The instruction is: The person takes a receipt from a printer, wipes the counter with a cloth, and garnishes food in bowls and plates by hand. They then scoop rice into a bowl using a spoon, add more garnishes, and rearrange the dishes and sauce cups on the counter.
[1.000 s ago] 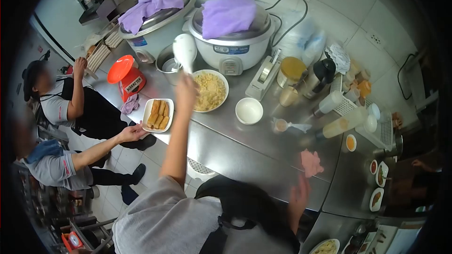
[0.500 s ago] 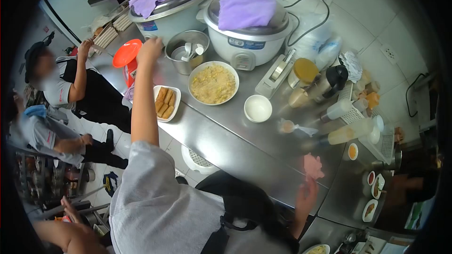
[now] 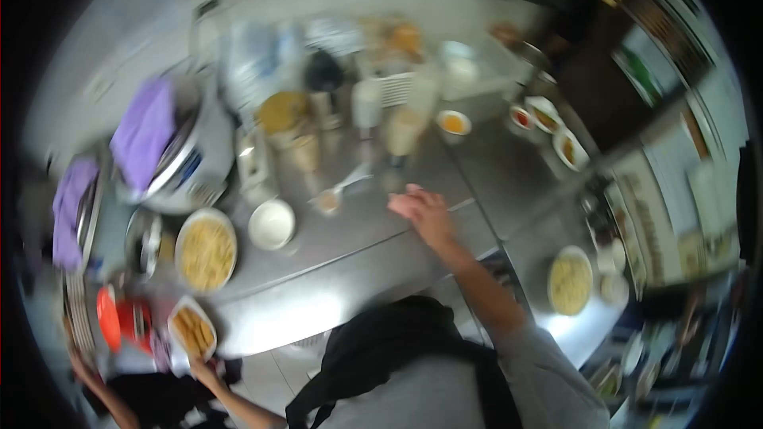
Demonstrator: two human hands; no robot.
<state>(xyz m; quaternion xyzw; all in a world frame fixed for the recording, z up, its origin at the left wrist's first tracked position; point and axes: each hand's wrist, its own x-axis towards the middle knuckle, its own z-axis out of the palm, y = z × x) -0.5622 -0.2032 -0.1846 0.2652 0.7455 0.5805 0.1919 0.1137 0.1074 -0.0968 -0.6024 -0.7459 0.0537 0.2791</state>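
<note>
My left hand (image 3: pixel 203 369) is at the near rim of a white dish (image 3: pixel 211 343) of golden fried rolls (image 3: pixel 193 330), at the counter's front edge. Its fingers seem closed on the rim, though blur softens them. On the steel counter my right hand (image 3: pixel 431 216) presses a pink cloth (image 3: pixel 406 203), fingers over it. A small white bowl (image 3: pixel 272 224) sits between my hands, and left of it is a bowl of yellow noodle-like food (image 3: pixel 207 250). A small tied clear bag (image 3: pixel 328 202) lies beyond the white bowl.
Rice cookers (image 3: pixel 187 160) draped with purple cloths stand at the back left. Squeeze bottles (image 3: pixel 405 129) and a brown-lidded jar (image 3: pixel 284 114) line the wall. A red scale (image 3: pixel 127 322) is at far left, near another person's arm (image 3: pixel 107 397). Small sauce dishes (image 3: pixel 454 123) sit right.
The view has swung right. My left hand came down from above the scale to the dish of rolls. My right hand now reaches further over the counter with the pink cloth.
</note>
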